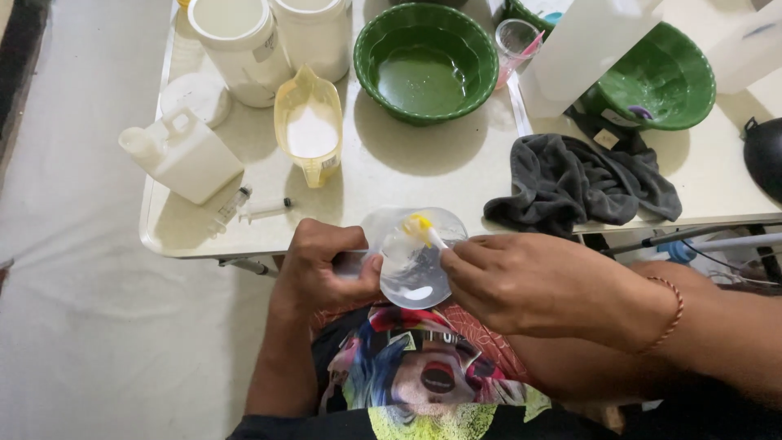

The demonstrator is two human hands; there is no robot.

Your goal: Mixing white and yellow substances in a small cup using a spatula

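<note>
Both hands up over my lap: my left hand grips the clear plastic cup by its side, my right hand pinches a small yellow-tipped stick inside it, possibly a brush. Beyond the knuckles lies a syringe.

Clear plastic cup tilted above the lap, yellow-tipped white stick inside

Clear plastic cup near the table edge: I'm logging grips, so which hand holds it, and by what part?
The left hand grips the clear plastic cup by its side wall. The right hand pinches the shaft of a yellow-tipped stick inside the cup.
</note>
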